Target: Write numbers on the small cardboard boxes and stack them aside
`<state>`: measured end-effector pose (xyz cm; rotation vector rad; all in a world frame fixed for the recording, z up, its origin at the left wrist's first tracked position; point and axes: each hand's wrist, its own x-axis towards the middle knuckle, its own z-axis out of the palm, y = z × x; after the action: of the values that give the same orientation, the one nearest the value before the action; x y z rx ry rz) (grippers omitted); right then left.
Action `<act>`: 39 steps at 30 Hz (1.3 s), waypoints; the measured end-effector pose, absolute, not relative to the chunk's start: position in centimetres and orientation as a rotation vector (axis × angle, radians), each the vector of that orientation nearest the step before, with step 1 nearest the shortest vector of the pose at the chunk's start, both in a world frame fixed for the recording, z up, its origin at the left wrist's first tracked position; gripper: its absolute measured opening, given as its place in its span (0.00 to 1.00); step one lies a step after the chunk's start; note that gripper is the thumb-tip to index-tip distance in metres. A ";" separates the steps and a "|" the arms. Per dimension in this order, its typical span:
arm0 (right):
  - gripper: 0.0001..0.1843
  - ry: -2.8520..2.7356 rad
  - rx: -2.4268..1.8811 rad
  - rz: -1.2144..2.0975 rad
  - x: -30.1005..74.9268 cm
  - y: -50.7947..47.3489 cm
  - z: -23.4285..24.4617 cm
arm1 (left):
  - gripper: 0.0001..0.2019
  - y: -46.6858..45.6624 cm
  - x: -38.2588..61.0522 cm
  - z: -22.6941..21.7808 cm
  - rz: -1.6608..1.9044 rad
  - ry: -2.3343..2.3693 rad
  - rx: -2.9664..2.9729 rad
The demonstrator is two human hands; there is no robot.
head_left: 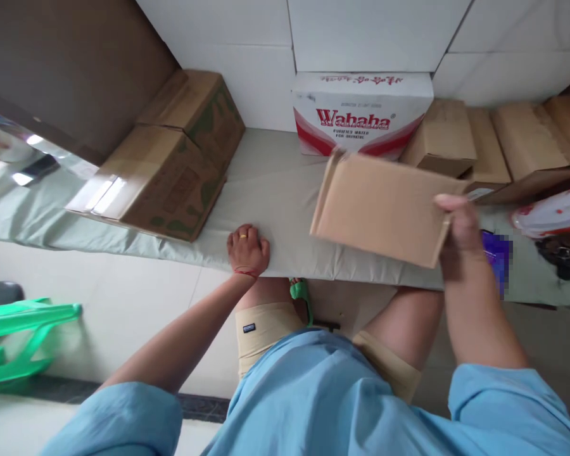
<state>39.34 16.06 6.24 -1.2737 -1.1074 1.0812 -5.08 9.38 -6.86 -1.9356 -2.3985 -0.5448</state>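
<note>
In my right hand is a small brown cardboard box, gripped by its right end with the thumb on top. The box is held tilted above the front part of the cloth-covered table and is slightly blurred. My left hand rests on the table's front edge, fingers curled under into a loose fist, with a ring on one finger and a red string round the wrist. Nothing shows in that hand. Behind the held box stands a white and red Wahaha water carton.
A large brown carton sits on the left of the table. Several smaller brown boxes line the back right. Near the right edge lie a purple packet and a dark object. A green stool stands at lower left.
</note>
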 end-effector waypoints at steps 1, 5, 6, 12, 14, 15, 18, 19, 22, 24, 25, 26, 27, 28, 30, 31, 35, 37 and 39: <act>0.25 -1.057 -1.259 1.226 37.7 16.6 5.4 | 0.20 9.4 -5.1 -6.8 -0.541 -2.395 -1.932; 0.24 -0.976 -1.231 1.588 34.1 17.6 2.5 | 0.20 9.3 -5.2 -6.9 -0.539 -2.383 -1.915; 0.25 -0.975 -1.211 1.637 33.9 17.5 1.9 | 0.20 9.3 -5.2 -6.9 -0.537 -2.380 -1.912; 0.38 -1.111 -1.095 1.628 34.5 16.4 -1.1 | 0.20 9.3 -5.5 -7.0 -0.490 -2.382 -1.899; 0.38 -1.139 -1.087 1.570 34.8 15.9 -1.7 | 0.21 9.4 -5.6 -7.0 -0.474 -2.385 -1.896; 0.36 -1.141 -1.086 1.552 35.1 15.7 -1.9 | 0.21 9.4 -5.6 -6.9 -0.467 -2.387 -1.897; 0.33 -1.148 -1.119 1.551 35.8 14.7 -2.1 | 0.21 9.5 -5.7 -6.9 -0.462 -2.397 -1.900; 0.32 -1.157 -1.144 1.564 36.0 14.3 -2.1 | 0.21 9.5 -5.6 -6.9 -0.469 -2.402 -1.900; 0.34 -1.193 -1.222 1.608 36.5 13.2 -1.7 | 0.20 9.4 -5.5 -6.9 -0.516 -2.429 -1.889; 0.34 -1.208 -1.230 1.635 36.6 12.8 -1.4 | 0.18 9.4 -5.3 -6.8 -0.568 -2.456 -1.876; 0.34 -1.205 -1.219 1.646 36.6 12.8 -1.3 | 0.18 9.4 -5.3 -6.7 -0.602 -2.471 -1.870; 0.33 -1.194 -1.204 1.653 36.6 12.8 -1.3 | 0.17 9.4 -5.2 -6.6 -0.640 -2.487 -1.863; 0.32 -1.175 -1.185 1.656 36.6 13.0 -1.4 | 0.16 9.4 -5.2 -6.5 -0.682 -2.504 -1.853; 0.30 -1.154 -1.161 1.659 36.6 13.2 -1.5 | 0.15 9.4 -5.2 -6.3 -0.730 -2.521 -1.838; 0.28 -1.118 -1.102 1.674 36.5 13.8 -2.0 | 0.12 9.5 -5.3 -6.0 -0.845 -2.561 -1.795; 0.28 -1.098 -1.067 1.687 36.4 14.0 -2.2 | 0.11 9.6 -5.2 -5.9 -0.915 -2.582 -1.766; 0.30 -1.021 -0.945 1.733 35.8 14.4 -3.0 | 0.07 8.9 -3.7 -5.6 -1.291 -2.650 -1.700; 0.29 -1.032 -0.918 1.751 35.6 14.1 -3.1 | 0.08 7.9 -2.2 -5.5 -1.545 -2.679 -1.719; 0.29 -1.053 -0.904 1.768 35.7 13.6 -3.0 | 0.10 6.6 -0.7 -5.4 -1.837 -2.702 -1.716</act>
<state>35.72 13.58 -2.97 -0.9039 -1.0535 1.7683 -0.67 6.62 -5.41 -1.7159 -2.7023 -1.8370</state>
